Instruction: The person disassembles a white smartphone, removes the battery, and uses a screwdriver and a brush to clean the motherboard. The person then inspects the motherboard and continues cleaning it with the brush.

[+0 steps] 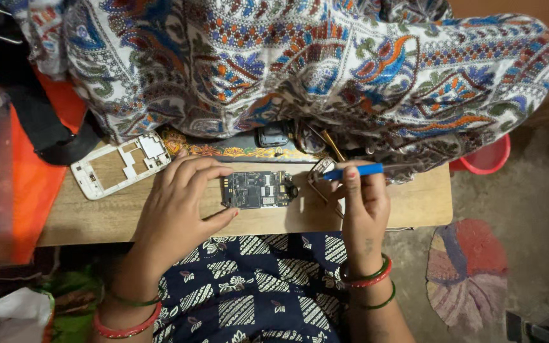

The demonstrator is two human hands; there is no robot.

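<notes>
A dark phone circuit board (258, 188) lies on a low wooden board (414, 203) across my lap. My left hand (182, 203) frames the circuit board's left end, thumb below and fingers above, steadying it. My right hand (363, 200) grips a blue-handled tool (354, 171) whose tip points left toward the circuit board's right end. A small metal part (319, 170) sits just right of the circuit board, under the tool tip.
A white plastic phone frame (122, 164) lies at the wooden board's left end. Another person in a patterned garment (300, 63) sits across from me. A red bowl (487, 159) and a round mat (468, 270) are on the floor at right. Orange cloth (33, 184) lies left.
</notes>
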